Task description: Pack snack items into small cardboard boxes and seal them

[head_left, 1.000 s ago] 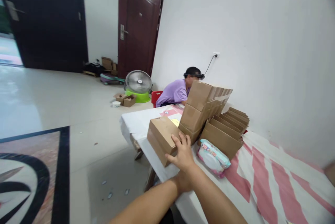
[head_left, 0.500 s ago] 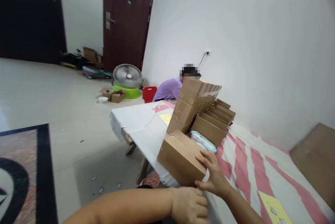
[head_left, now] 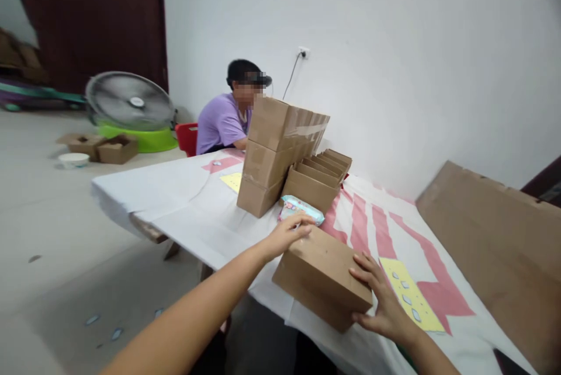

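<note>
A closed brown cardboard box [head_left: 319, 273] hangs tilted over the near edge of the table [head_left: 184, 211], held between both my hands. My left hand [head_left: 287, 233] grips its far top corner, fingers curled over the edge. My right hand [head_left: 379, 299] clasps its near right end, fingers spread across the top and thumb under. Just beyond the box lies a pack of wet wipes [head_left: 300, 209].
Stacked closed boxes [head_left: 274, 156] and a row of open boxes [head_left: 319, 179] stand mid-table. A large cardboard sheet [head_left: 495, 246] leans at the right. A yellow sticker sheet [head_left: 409, 296] lies near my right hand. A seated person in a purple shirt [head_left: 221, 121], a fan [head_left: 129, 103] and floor boxes [head_left: 103, 147] are behind.
The box has come from beside the stacks toward me along the table edge. My left hand has joined the right on it, and my head has turned right.
</note>
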Available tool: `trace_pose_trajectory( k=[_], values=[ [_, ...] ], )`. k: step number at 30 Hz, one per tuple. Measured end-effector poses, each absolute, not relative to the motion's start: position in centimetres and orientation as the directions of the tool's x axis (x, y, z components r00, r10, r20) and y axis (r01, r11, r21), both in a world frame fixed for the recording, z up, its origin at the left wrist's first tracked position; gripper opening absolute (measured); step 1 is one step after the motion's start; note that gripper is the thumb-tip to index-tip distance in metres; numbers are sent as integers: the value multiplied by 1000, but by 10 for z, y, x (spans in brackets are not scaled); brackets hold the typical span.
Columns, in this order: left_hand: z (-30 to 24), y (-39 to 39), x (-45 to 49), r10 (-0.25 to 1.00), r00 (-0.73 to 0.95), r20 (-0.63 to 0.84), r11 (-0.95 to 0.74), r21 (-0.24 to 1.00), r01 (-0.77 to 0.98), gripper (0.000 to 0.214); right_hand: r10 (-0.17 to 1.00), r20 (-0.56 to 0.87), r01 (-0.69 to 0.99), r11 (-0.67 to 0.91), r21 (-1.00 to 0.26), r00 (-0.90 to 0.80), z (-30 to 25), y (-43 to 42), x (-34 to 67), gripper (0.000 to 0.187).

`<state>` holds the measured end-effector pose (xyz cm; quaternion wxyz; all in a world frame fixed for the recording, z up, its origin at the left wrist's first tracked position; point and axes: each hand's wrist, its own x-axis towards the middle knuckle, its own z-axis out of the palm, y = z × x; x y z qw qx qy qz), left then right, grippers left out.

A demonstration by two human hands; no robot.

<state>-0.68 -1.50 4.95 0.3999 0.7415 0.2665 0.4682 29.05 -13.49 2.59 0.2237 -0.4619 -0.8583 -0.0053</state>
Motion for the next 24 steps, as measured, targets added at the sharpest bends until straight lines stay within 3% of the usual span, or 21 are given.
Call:
trace_pose_trajectory(
  k=[6,10,12,14,16,18,21,24],
  values=[
    [6,-6,-10,794,481,372,-433,901,19,60,793,446,787,558,-262,-414,14,-136,286,71],
    [4,-6,-9,798,530,288,-304,951,-58,63,831,371,784,533,-319,-414,22,-142,295,79],
    [7,-6,-8,795,548,258,-253,964,-86,62,871,338,792,474,-386,-356,23,-150,308,83],
    [11,-7,-6,798,552,240,-221,970,-103,61,925,312,830,344,-438,-218,17,-160,326,73],
    [15,-9,-5,791,571,219,-167,976,-142,60,960,271,898,177,-403,-67,5,-175,346,54],
    [19,-11,-4,783,594,187,-87,977,-193,57,970,242,957,69,-282,1,-11,-191,366,39],
    [23,-13,-1,790,601,125,28,971,-238,52,968,251,989,35,-143,2,-36,-214,389,38],
    [24,-14,1,788,607,101,80,961,-263,52,974,227,993,9,-121,18,-53,-230,403,40]
  ],
)
